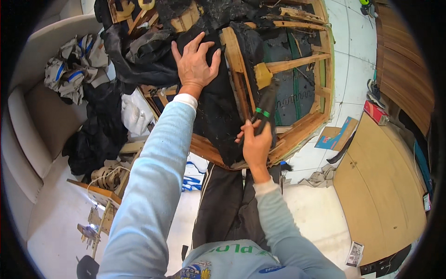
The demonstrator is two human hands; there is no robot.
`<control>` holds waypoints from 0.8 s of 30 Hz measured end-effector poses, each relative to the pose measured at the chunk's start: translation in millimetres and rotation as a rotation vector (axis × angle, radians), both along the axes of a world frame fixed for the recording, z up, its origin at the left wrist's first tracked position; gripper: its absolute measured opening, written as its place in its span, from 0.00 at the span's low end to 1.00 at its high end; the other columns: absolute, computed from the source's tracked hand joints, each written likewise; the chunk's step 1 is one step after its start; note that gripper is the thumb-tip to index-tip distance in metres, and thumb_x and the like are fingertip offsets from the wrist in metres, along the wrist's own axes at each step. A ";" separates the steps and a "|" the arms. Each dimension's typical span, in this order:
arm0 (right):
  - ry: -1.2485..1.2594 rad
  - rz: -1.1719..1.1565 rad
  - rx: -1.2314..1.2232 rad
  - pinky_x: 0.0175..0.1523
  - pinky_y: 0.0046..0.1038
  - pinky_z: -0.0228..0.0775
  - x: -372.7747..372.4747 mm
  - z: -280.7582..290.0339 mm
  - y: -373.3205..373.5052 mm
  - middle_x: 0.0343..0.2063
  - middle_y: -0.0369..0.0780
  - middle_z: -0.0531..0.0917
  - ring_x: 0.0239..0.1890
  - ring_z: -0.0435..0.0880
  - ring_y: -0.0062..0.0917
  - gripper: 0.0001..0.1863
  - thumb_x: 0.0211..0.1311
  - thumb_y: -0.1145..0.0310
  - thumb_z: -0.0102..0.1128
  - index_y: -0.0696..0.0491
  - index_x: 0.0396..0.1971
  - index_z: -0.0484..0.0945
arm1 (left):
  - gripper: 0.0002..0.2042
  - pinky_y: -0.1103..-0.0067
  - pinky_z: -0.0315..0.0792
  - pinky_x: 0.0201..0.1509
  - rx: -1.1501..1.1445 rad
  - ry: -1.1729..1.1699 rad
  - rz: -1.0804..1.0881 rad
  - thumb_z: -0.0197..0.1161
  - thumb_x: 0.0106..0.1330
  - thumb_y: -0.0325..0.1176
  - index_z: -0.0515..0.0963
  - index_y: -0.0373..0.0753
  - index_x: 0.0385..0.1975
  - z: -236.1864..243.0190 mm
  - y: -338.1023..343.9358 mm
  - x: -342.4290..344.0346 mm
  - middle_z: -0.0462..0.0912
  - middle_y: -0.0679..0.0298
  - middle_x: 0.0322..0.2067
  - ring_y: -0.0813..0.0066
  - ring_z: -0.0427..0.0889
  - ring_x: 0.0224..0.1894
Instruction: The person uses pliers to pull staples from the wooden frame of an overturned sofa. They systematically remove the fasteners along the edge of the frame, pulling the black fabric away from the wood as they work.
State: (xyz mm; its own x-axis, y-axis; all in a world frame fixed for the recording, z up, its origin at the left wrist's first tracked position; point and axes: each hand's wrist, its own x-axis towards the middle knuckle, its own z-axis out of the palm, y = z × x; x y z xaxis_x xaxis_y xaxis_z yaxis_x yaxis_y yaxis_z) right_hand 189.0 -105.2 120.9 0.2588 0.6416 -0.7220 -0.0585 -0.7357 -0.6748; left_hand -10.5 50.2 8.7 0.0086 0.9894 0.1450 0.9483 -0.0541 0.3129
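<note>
My left hand (196,66) lies with fingers spread on black fabric (211,121) that covers part of an upturned wooden furniture frame (290,138). In my right hand (257,146) are dark pliers with green bands (264,111), their handles gripped in my closed fingers. The pliers point away from me, and their head is close to a yellow foam piece (263,76) on a wooden slat. Whether the jaws grip anything I cannot tell. Next to the fabric runs a bare wooden rail (236,58).
Left stands a grey sofa (44,121) with crumpled grey and blue cloth (74,63) and black cloth (100,130). A wooden piece with cords (104,186) is below them. Right are a flat cardboard piece (335,135), a tan panel (371,186) and a red box (375,113).
</note>
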 end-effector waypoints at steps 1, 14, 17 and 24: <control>-0.042 -0.073 0.170 0.33 0.28 0.81 -1.9 2.1 -1.3 0.28 0.42 0.83 0.25 0.85 0.24 0.13 0.78 0.70 0.64 0.58 0.40 0.68 | 0.13 0.39 0.42 0.82 -0.004 -0.018 0.000 0.67 0.71 0.49 0.88 0.52 0.48 -0.2 0.3 0.1 0.83 0.66 0.65 0.62 0.81 0.65; -0.341 0.118 0.206 0.30 0.31 0.79 -12.7 -32.1 8.0 0.28 0.45 0.85 0.25 0.88 0.28 0.13 0.77 0.67 0.64 0.59 0.41 0.71 | 0.12 0.38 0.41 0.83 -0.004 -0.017 -0.021 0.67 0.71 0.49 0.88 0.52 0.47 -1.2 4.1 5.7 0.84 0.66 0.64 0.62 0.82 0.64; -0.071 0.119 0.016 0.31 0.35 0.79 -11.4 -2.0 33.6 0.29 0.47 0.87 0.25 0.90 0.33 0.13 0.77 0.65 0.64 0.59 0.41 0.72 | 0.12 0.38 0.42 0.82 -0.018 -0.015 -0.008 0.67 0.72 0.48 0.88 0.52 0.46 3.2 -0.9 2.9 0.84 0.66 0.63 0.62 0.82 0.63; -0.198 0.191 0.100 0.29 0.32 0.77 -21.2 -34.2 36.0 0.24 0.44 0.85 0.25 0.90 0.31 0.11 0.75 0.69 0.64 0.59 0.41 0.72 | 0.12 0.38 0.42 0.82 -0.032 -0.042 -0.011 0.68 0.70 0.47 0.88 0.51 0.46 2.6 1.4 4.3 0.84 0.66 0.63 0.61 0.83 0.63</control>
